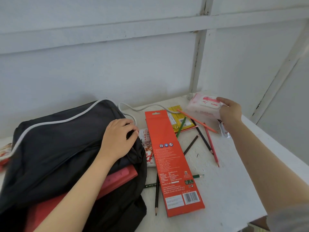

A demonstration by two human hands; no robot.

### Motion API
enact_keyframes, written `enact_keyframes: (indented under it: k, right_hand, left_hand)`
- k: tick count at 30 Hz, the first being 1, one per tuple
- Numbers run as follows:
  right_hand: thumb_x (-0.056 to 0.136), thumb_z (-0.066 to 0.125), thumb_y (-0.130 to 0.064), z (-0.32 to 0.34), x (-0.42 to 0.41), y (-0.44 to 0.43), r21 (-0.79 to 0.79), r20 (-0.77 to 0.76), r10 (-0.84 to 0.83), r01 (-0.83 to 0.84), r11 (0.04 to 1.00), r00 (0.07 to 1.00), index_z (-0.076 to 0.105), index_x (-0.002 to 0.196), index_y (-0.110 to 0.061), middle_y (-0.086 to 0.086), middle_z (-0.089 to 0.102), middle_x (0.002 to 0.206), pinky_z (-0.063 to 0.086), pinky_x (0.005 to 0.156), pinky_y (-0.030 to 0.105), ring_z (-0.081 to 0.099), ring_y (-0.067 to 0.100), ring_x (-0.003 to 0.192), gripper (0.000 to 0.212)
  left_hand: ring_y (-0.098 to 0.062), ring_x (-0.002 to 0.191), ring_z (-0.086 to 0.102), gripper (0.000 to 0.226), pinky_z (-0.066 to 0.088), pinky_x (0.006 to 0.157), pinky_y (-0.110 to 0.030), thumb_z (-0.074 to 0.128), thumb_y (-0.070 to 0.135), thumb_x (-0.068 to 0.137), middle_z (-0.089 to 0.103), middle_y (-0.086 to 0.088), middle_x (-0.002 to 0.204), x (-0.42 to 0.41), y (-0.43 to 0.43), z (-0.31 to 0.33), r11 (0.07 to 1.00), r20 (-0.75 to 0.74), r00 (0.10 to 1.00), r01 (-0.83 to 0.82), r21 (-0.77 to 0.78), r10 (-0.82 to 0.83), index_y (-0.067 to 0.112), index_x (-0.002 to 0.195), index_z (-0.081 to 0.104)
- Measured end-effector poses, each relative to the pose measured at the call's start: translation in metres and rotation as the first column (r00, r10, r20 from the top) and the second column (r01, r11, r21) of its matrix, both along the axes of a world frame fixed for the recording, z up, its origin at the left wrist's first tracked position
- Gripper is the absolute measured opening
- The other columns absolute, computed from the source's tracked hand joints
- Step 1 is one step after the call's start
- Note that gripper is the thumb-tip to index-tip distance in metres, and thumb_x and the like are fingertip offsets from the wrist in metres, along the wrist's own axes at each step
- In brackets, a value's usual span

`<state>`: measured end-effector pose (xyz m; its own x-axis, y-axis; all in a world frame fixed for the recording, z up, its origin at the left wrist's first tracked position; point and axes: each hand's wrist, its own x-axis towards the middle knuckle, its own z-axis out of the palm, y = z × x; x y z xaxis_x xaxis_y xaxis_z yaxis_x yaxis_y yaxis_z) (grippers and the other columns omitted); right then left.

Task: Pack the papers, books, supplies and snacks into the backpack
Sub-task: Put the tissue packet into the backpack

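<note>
1. A black fabric backpack [58,148] with white cord piping lies slumped on its side at the left of a white painted table [225,190], whose surface is scuffed and chipped. The bag's mouth gapes toward the near right, showing a flat red book [120,178] with squared edges already inside.
2. The left hand [118,136] lies on the bag's upper flap, its fingers curled over the zip edge and gripping the soft cloth.
3. The right hand [229,111] is at the far right corner, fingers and thumb clasped round the end of a soft pink-and-white plastic pack of wipes [204,104]. Its pink label is too blurred to read, and I cannot tell whether the pack is lifted or resting.
4. A long, flat orange-red cardboard pencil box [172,161] lies back-up just beside the bag. It carries a barcode, a white sticker and blocks of small white print that I cannot make out.
5. The box's far end overlaps a shiny yellow foil snack packet [178,119]. A white-and-red snack wrapper [148,148] sits between box and bag.
6. Thin wooden pencils lie scattered right of the box: a green pencil [181,127], a salmon pencil [195,120], a black pencil [202,138], a brown pencil [190,145] and a red pencil [211,144]. A dark pencil [156,195] lies along the box's left side.
7. A white cable [142,108] curls behind the bag.
8. The table's right edge runs diagonally just beyond the right forearm, and a white board wall closes the far side. Scuffed tabletop shows between the box and that edge.
</note>
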<state>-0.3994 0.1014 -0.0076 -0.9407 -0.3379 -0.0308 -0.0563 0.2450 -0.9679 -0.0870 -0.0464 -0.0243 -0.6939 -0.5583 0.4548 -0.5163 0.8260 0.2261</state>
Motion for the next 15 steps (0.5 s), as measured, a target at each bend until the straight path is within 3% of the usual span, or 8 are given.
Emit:
enact_keyframes:
  k: [3,5,7,10,15]
  right_hand:
    - [0.086,0.032,0.007,0.015,0.02,0.01,-0.182,0.115,0.0,0.021,0.983,0.993,0.067,0.113,-0.024,0.001,0.063,0.116,0.05,0.061,0.021,0.061,0.013,0.078,0.055]
    - [0.085,0.032,0.01,0.026,0.041,0.018,-0.286,0.195,0.049,0.009,0.958,0.98,0.068,0.11,-0.022,0.003,0.063,0.112,0.051,0.065,0.021,0.062,0.016,0.081,0.054]
    - [0.087,0.031,0.01,0.033,0.067,0.028,-0.358,0.245,0.108,-0.014,0.934,0.963,0.068,0.105,-0.021,0.007,0.062,0.112,0.051,0.078,0.031,0.062,0.02,0.086,0.052]
    - [0.092,0.03,0.007,0.034,0.117,0.044,-0.42,0.339,0.183,-0.025,0.907,0.923,0.065,0.108,-0.016,0.003,0.065,0.101,0.055,0.077,0.029,0.065,0.017,0.084,0.045]
    - [0.094,0.032,0.002,0.02,0.193,0.06,-0.442,0.471,0.315,-0.088,0.893,0.824,0.068,0.103,-0.017,0.003,0.07,0.096,0.057,0.068,0.029,0.07,0.014,0.074,0.041]
  left_hand:
    - [-0.016,0.11,0.051,0.035,0.034,0.097,-0.028,0.042,0.033,0.086,0.062,0.002,0.112,0.01,0.006,0.008,0.997,-0.089,0.993,0.078,0.022,-0.076,0.018,0.101,0.07]
    - [-0.016,0.112,0.051,0.031,0.038,0.099,-0.031,0.045,0.026,0.087,0.062,0.0,0.113,0.023,0.012,0.016,0.983,-0.118,0.977,0.168,-0.069,-0.175,0.015,0.104,0.069]
    - [-0.021,0.111,0.053,0.025,0.038,0.1,-0.031,0.05,0.017,0.088,0.062,-0.006,0.114,0.041,0.018,0.025,0.939,-0.127,0.947,0.264,-0.219,-0.296,0.011,0.101,0.07]
    - [-0.026,0.106,0.056,0.018,0.043,0.096,-0.035,0.057,0.011,0.085,0.064,-0.011,0.111,0.075,0.029,0.031,0.847,-0.062,0.908,0.36,-0.391,-0.414,0.009,0.093,0.073]
    - [-0.023,0.088,0.056,0.014,0.045,0.08,-0.034,0.062,0.019,0.085,0.067,-0.01,0.098,0.14,0.025,0.021,0.772,0.134,0.891,0.444,-0.455,-0.433,0.011,0.089,0.073]
